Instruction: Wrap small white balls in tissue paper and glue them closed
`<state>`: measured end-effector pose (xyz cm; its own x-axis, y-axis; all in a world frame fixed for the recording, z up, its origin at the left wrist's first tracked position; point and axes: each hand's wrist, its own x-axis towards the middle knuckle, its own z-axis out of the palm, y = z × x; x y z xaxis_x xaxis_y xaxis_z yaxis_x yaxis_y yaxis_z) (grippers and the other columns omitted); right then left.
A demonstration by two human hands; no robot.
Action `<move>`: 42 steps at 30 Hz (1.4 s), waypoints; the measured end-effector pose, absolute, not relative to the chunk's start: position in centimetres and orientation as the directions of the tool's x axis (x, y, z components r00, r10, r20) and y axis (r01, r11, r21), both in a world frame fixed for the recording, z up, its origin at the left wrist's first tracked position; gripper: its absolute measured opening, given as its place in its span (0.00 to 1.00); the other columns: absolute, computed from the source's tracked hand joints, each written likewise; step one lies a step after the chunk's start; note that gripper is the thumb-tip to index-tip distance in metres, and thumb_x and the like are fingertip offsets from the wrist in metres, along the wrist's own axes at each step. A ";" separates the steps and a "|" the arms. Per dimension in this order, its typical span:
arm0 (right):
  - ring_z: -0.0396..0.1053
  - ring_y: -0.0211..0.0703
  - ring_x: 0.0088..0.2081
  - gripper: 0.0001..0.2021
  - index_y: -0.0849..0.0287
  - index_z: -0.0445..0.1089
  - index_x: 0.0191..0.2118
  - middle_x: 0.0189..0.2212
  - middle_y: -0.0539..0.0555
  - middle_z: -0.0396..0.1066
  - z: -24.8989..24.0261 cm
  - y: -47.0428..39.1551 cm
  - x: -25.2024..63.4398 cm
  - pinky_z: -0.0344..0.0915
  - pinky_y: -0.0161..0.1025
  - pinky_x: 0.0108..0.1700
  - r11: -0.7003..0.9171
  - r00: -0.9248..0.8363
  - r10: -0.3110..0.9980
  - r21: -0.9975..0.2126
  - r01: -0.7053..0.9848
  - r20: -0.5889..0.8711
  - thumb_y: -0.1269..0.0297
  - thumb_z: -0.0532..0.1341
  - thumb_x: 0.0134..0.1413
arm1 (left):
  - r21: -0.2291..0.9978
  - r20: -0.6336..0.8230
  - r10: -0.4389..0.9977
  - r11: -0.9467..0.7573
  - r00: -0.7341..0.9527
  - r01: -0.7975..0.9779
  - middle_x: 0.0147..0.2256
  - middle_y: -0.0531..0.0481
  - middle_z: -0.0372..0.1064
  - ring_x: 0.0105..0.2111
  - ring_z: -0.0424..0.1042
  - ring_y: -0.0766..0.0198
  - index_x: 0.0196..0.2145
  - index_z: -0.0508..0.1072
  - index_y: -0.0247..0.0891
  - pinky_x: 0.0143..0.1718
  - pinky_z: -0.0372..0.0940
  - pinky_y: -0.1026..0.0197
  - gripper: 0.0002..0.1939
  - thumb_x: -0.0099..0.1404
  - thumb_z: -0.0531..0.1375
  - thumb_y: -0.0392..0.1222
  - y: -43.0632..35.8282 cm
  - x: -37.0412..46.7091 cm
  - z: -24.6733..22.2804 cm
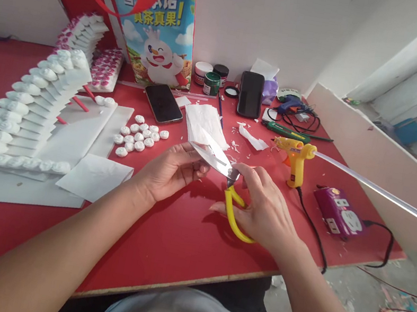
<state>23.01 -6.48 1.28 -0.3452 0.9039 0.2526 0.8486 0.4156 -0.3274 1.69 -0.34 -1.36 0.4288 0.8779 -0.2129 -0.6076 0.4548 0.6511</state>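
While the left hand [167, 171] pinches a white paper piece [205, 154] with fingers nearly closed, the right hand [269, 210] curls, half open, around yellow-handled scissors [231, 214]. Clean cutting calls for taut paper and fingertips clear of the blades. Scissors and paper both run lengthwise toward ten o'clock. Beyond, a yellow glue gun [297, 163] lies at two o'clock.

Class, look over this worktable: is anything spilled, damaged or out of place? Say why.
A ragged, curled white strip lies beyond the yellow-handled scissors, with small white scraps scattered nearby; they look untidy against the grouped white rosettes. No liquid spill shows.
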 end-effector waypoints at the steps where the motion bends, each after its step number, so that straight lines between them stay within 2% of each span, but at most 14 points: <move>1: 0.69 0.49 0.36 0.28 0.60 0.67 0.53 0.38 0.59 0.69 1.3 -6.5 23.0 0.66 0.42 0.38 0.416 -0.344 0.904 -0.332 0.847 0.254 0.41 0.63 0.60 | 0.653 -0.210 0.879 0.452 0.428 -0.607 0.25 0.50 0.73 0.24 0.71 0.69 0.32 0.80 0.32 0.27 0.67 0.67 0.11 0.51 0.75 0.33 -0.4 1.7 -1.4; 11: 0.67 0.45 0.32 0.24 0.60 0.68 0.52 0.36 0.57 0.70 1.1 -6.4 22.9 0.65 0.39 0.35 0.426 -0.326 0.895 -0.365 0.828 0.304 0.44 0.61 0.63 | 0.665 -0.206 0.872 0.457 0.444 -0.591 0.25 0.50 0.71 0.24 0.69 0.71 0.29 0.79 0.31 0.28 0.67 0.69 0.10 0.49 0.75 0.33 -0.4 1.9 -1.1; 17: 0.67 0.43 0.30 0.23 0.58 0.71 0.51 0.34 0.56 0.71 0.7 -6.6 22.9 0.64 0.37 0.32 0.384 -0.270 0.913 -0.417 0.824 0.306 0.44 0.60 0.64 | 0.682 -0.210 0.874 0.452 0.438 -0.575 0.26 0.49 0.72 0.25 0.69 0.71 0.32 0.80 0.30 0.28 0.66 0.69 0.09 0.54 0.74 0.35 -0.5 1.8 -1.0; 20: 0.66 0.40 0.28 0.23 0.58 0.71 0.51 0.31 0.53 0.71 0.9 -6.6 23.0 0.61 0.35 0.30 0.273 -0.139 0.949 -0.516 0.812 0.282 0.43 0.60 0.63 | 0.676 -0.224 0.872 0.461 0.435 -0.575 0.29 0.47 0.73 0.25 0.68 0.72 0.33 0.80 0.30 0.28 0.65 0.69 0.10 0.55 0.74 0.37 -0.5 1.7 -1.0; 22: 0.64 0.39 0.26 0.22 0.57 0.71 0.50 0.28 0.51 0.70 1.3 -6.3 23.5 0.60 0.35 0.28 0.140 -0.016 0.973 -0.533 0.834 0.232 0.44 0.61 0.61 | 0.672 -0.225 0.866 0.469 0.446 -0.573 0.30 0.47 0.73 0.26 0.68 0.71 0.33 0.80 0.30 0.30 0.66 0.68 0.10 0.56 0.74 0.38 -0.5 1.7 -0.9; 24: 0.65 0.41 0.25 0.20 0.57 0.72 0.50 0.27 0.51 0.70 1.6 -5.7 24.1 0.58 0.36 0.28 0.010 0.069 0.985 -0.456 0.890 0.155 0.47 0.62 0.60 | 0.676 -0.216 0.865 0.467 0.452 -0.570 0.31 0.48 0.73 0.27 0.68 0.71 0.34 0.80 0.31 0.31 0.66 0.68 0.11 0.57 0.74 0.39 -0.5 1.7 -0.8; 28: 0.70 0.49 0.31 0.17 0.59 0.72 0.51 0.33 0.57 0.75 2.0 -4.4 24.8 0.57 0.38 0.31 -0.135 0.144 0.989 -0.170 0.976 0.043 0.59 0.62 0.58 | 0.782 -0.170 0.914 0.353 0.369 -0.513 0.30 0.49 0.73 0.27 0.68 0.71 0.34 0.80 0.32 0.32 0.65 0.66 0.12 0.56 0.74 0.40 -0.6 1.9 -0.4; 32: 0.72 0.51 0.32 0.13 0.62 0.73 0.48 0.35 0.62 0.76 2.2 -3.8 24.2 0.58 0.39 0.31 -0.101 0.102 0.995 -0.019 0.995 0.019 0.62 0.60 0.60 | 0.963 0.042 0.982 0.009 0.183 -0.269 0.32 0.50 0.74 0.32 0.70 0.66 0.36 0.81 0.36 0.37 0.65 0.63 0.09 0.58 0.73 0.40 -0.9 1.9 -0.6; 35: 0.72 0.49 0.30 0.12 0.62 0.76 0.40 0.32 0.63 0.74 2.9 -3.6 23.5 0.60 0.40 0.31 -0.001 0.000 0.999 0.040 0.999 0.038 0.60 0.60 0.63 | 0.965 0.261 0.953 -0.263 0.156 -0.011 0.34 0.50 0.73 0.34 0.68 0.63 0.38 0.81 0.39 0.39 0.63 0.62 0.06 0.61 0.69 0.38 -1.1 1.8 -0.6; 37: 0.71 0.49 0.30 0.14 0.61 0.78 0.36 0.32 0.62 0.75 3.8 -3.3 22.9 0.62 0.41 0.32 0.074 -0.070 0.993 -0.037 0.997 0.093 0.58 0.59 0.64 | 0.927 0.346 0.926 -0.363 0.153 0.098 0.33 0.50 0.70 0.33 0.66 0.63 0.37 0.81 0.40 0.38 0.61 0.62 0.05 0.61 0.69 0.36 -1.2 1.7 -0.3; 38: 0.71 0.48 0.31 0.14 0.61 0.78 0.36 0.32 0.61 0.76 4.3 -3.1 22.6 0.63 0.42 0.33 0.113 -0.096 0.988 -0.139 0.984 0.124 0.58 0.59 0.65 | 0.911 0.373 0.916 -0.392 0.148 0.130 0.32 0.50 0.69 0.32 0.65 0.62 0.36 0.81 0.40 0.38 0.61 0.62 0.06 0.60 0.69 0.35 -1.2 1.6 -0.2; 40: 0.72 0.46 0.32 0.13 0.59 0.79 0.37 0.31 0.57 0.77 5.3 -2.3 21.6 0.65 0.41 0.36 0.182 -0.139 0.982 -0.453 0.873 0.126 0.58 0.60 0.64 | 0.881 0.418 0.897 -0.439 0.145 0.174 0.32 0.50 0.68 0.32 0.65 0.62 0.37 0.81 0.40 0.38 0.60 0.62 0.07 0.60 0.68 0.33 -1.2 1.5 0.0; 42: 0.73 0.44 0.33 0.13 0.60 0.79 0.36 0.30 0.55 0.77 5.9 -1.3 20.6 0.67 0.39 0.35 0.120 -0.218 0.975 -0.764 0.634 -0.028 0.54 0.64 0.61 | 0.847 0.456 0.876 -0.481 0.158 0.227 0.32 0.50 0.68 0.32 0.65 0.62 0.37 0.81 0.40 0.39 0.61 0.62 0.07 0.61 0.66 0.33 -1.0 1.3 0.1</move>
<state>20.61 -1.26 5.87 -0.2183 0.9755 -0.0281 0.6344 0.1199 -0.7637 1.31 -1.05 0.06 0.1581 0.8761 0.4555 0.2266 -0.4812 0.8468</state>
